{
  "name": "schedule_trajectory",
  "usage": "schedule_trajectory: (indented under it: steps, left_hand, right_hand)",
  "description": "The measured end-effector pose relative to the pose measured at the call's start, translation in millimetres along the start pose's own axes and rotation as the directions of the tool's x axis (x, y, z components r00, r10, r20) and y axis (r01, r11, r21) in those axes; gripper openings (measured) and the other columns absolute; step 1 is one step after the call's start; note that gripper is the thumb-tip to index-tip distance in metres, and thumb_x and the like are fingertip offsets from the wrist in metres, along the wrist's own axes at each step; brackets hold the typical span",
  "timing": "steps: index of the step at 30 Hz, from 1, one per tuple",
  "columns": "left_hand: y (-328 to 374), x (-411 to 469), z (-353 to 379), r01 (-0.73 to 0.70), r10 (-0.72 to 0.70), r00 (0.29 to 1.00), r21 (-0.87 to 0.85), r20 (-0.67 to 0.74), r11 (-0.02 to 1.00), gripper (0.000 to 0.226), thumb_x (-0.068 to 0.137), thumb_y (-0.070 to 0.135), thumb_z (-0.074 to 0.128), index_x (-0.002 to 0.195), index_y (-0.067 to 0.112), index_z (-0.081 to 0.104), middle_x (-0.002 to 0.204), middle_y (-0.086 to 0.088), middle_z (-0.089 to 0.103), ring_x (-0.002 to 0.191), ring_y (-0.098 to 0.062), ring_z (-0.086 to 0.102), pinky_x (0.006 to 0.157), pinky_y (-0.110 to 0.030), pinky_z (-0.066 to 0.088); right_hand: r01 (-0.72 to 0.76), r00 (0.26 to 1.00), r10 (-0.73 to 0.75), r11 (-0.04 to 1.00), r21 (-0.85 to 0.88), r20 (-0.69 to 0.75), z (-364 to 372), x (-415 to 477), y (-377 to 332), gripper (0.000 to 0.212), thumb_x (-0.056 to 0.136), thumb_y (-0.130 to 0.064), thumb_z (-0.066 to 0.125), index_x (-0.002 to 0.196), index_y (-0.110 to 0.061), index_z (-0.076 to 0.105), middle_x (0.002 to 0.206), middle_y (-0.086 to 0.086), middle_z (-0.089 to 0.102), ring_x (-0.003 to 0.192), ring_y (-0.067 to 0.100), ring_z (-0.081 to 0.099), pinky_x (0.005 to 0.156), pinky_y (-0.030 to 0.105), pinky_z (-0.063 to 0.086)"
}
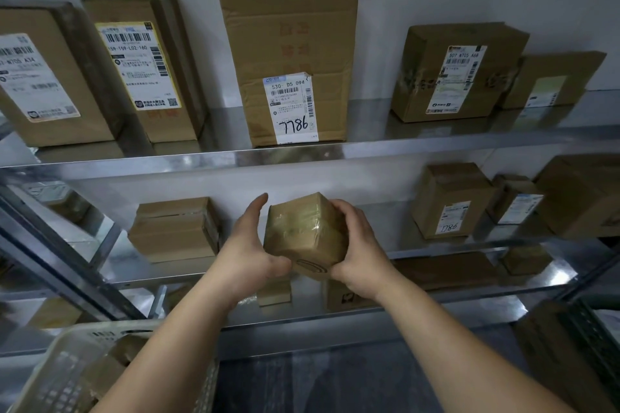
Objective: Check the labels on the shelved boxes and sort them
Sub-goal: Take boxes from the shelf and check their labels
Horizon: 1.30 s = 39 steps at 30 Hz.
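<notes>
Frame centre: we hold a small taped box [307, 235], right hand [359, 255] curled round its right side, left hand [248, 251] with fingers straight, thumb at its lower edge. No label faces us; we judge sorting partway, with boxes in the basket [50, 365], lower left.

1 head-worn wide-angle view, forward and down, close to shelves [134, 162]
</notes>
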State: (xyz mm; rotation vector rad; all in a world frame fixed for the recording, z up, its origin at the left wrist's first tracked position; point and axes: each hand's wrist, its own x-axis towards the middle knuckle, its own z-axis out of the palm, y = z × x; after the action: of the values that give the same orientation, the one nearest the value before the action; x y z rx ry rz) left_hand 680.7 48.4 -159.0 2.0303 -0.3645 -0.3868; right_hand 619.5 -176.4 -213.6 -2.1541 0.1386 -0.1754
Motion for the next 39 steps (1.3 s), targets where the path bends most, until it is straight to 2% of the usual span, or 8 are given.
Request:
schedule_trajectory:
  steps: [4,14,21,24,26,29,32,39]
  left_hand:
    - [3.1,0.6,6.3,-0.064,0.063,0.998,0.081,0.017,0.995,0.133,0.068,0.006,0.09,0.169,0.048,0.015,0.154,0.015,0.032,0.133,-0.011,0.051,0.086,-0.012,0.053]
    - [1.6,6.4,13.8,-0.286,0.279,0.958,0.242,0.063,0.927,0.137,0.058,0.02,0.095,0.166,0.05,0.017,0.166,0.018,0.03,0.152,-0.006,0.032,0.124,-0.033,0.037]
    - [-1.5,12.0,11.8,-0.291,0.293,0.956,0.208,0.019,0.934,0.126,0.053,0.018,0.093,0.161,0.045,0.032,0.151,0.015,0.044,0.139,-0.009,0.049,0.114,-0.031,0.048]
    - [-0.3,12.5,5.0,-0.237,0.239,0.971,0.068,-0.027,0.969,0.121,0.058,0.001,0.098,0.155,0.042,0.038,0.138,0.017,0.053,0.117,0.013,0.06,0.087,-0.006,0.05]
    - [-2.8,13.2,-0.5,-0.221,0.22,0.974,-0.004,-0.05,0.975,0.117,0.063,-0.007,0.096,0.152,0.042,0.039,0.133,0.021,0.054,0.104,0.025,0.058,0.079,-0.007,0.053]
    - [-6.9,13.9,-5.3,-0.191,0.186,0.981,-0.124,-0.055,0.974,0.113,0.066,-0.005,0.097,0.151,0.046,0.042,0.14,0.019,0.055,0.121,0.008,0.059,0.075,-0.021,0.064]
    - [-8.1,12.6,-4.0,-0.176,0.171,0.984,-0.236,-0.041,0.956,0.107,0.07,-0.008,0.095,0.152,0.038,0.042,0.144,0.016,0.056,0.132,-0.001,0.053,0.067,-0.013,0.059]
    - [-13.0,14.6,-0.9,-0.169,0.166,0.985,-0.301,-0.036,0.938,0.108,0.069,-0.005,0.096,0.152,0.038,0.043,0.145,0.015,0.057,0.132,0.001,0.053,0.073,-0.009,0.056]
  right_hand:
    - [0.044,0.999,-0.043,0.995,-0.089,0.013,-2.2,-1.8,-5.1,0.122,0.074,-0.013,0.097,0.165,-0.042,0.022,0.158,-0.025,0.023,0.152,0.008,0.026,0.129,0.038,0.034]
    - [0.148,0.989,-0.149,0.957,-0.248,0.015,-5.9,-0.1,-11.4,0.113,0.072,-0.008,0.085,0.165,-0.038,0.027,0.163,-0.013,0.028,0.155,0.02,0.026,0.13,0.049,0.031]
    - [0.192,0.981,-0.195,0.947,-0.259,0.013,-12.7,1.4,-14.9,0.118,0.073,-0.008,0.085,0.166,-0.046,0.022,0.167,-0.02,0.022,0.16,0.016,0.018,0.133,0.051,0.024]
    - [0.111,0.987,-0.12,0.99,-0.084,-0.107,-24.2,2.6,-10.4,0.129,0.074,-0.012,0.094,0.168,-0.051,0.015,0.171,-0.028,0.013,0.165,0.01,0.009,0.136,0.045,0.018]
    - [0.072,0.983,-0.056,0.994,0.087,-0.176,-32.9,5.0,-5.5,0.134,0.071,-0.012,0.1,0.168,-0.051,0.016,0.169,-0.028,0.017,0.161,0.008,0.019,0.13,0.037,0.024]
    - [0.008,0.988,0.053,0.917,0.399,-0.143,-41.9,7.8,1.7,0.134,0.07,-0.012,0.102,0.166,-0.057,0.02,0.172,-0.023,0.027,0.158,0.006,0.025,0.128,0.04,0.03]
    - [-0.036,0.991,0.105,0.79,0.612,-0.077,-44.1,8.2,6.8,0.13,0.06,-0.028,0.106,0.162,-0.059,0.032,0.169,-0.016,0.039,0.157,0.014,0.037,0.129,0.051,0.032]
    - [-0.099,0.989,0.148,0.665,0.74,0.0,-36.7,5.0,12.7,0.133,0.047,-0.038,0.111,0.16,-0.051,0.042,0.156,-0.006,0.059,0.145,0.022,0.055,0.13,0.061,0.031]
